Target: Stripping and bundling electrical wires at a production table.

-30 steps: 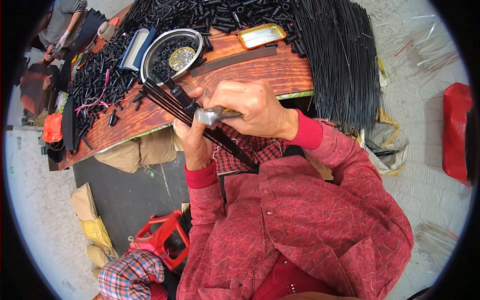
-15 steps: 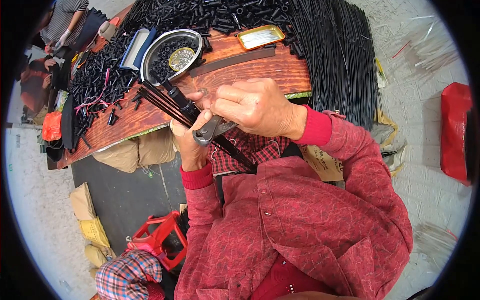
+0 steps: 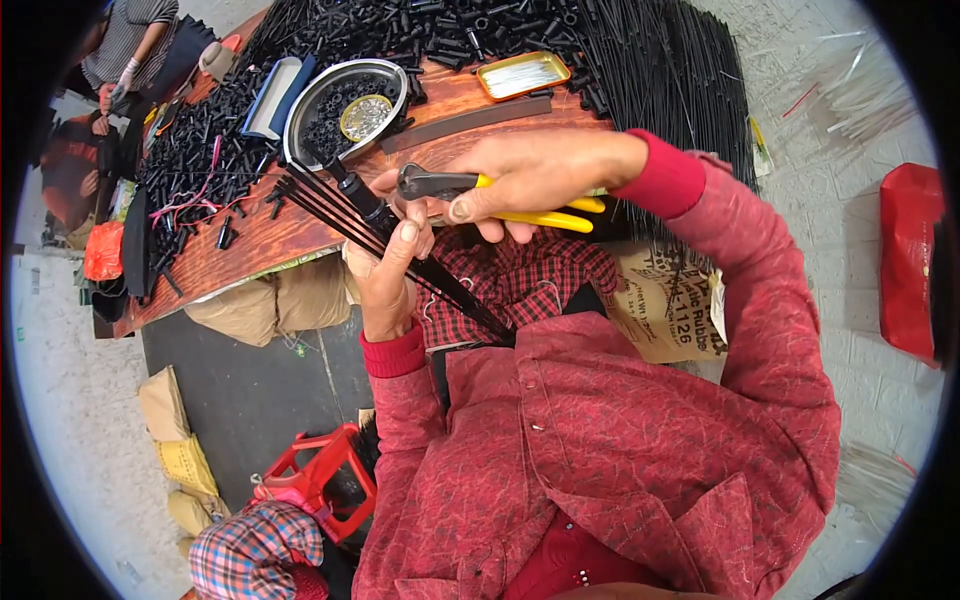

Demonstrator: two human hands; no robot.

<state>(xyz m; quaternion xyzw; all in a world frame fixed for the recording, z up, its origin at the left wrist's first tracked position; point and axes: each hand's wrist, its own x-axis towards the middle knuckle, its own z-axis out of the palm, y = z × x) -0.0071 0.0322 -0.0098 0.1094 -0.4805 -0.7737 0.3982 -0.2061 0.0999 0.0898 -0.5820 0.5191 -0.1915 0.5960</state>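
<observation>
My left hand [image 3: 385, 278] is closed around a slanting bundle of thin black rods [image 3: 325, 208], with a thicker black tubular fitting [image 3: 366, 203] at its upper part. The bundle's lower end reaches down to the checked cloth [image 3: 565, 265] over my lap. In my right hand [image 3: 540, 165] lies a pair of end-cutting pincers, its dark metal head [image 3: 430, 183] beside the left fingertips and its yellow handles [image 3: 545, 219] sticking out under the palm. Whether the left fingertips pinch some small piece is too hidden to make out.
On the wooden table stand a steel bowl [image 3: 292, 112] of small black parts holding a yellow dish [image 3: 366, 118], and a yellow-rimmed tin [image 3: 522, 76] of thin pins. Black tubular parts [image 3: 440, 35] and long black rods [image 3: 670, 110] are heaped behind. Another person [image 3: 130, 50] works upper left.
My right hand has turned over and shifted right and up, swinging the pincers' head from below the left thumb to above it. The yellow handles now show. The left hand keeps its hold.
</observation>
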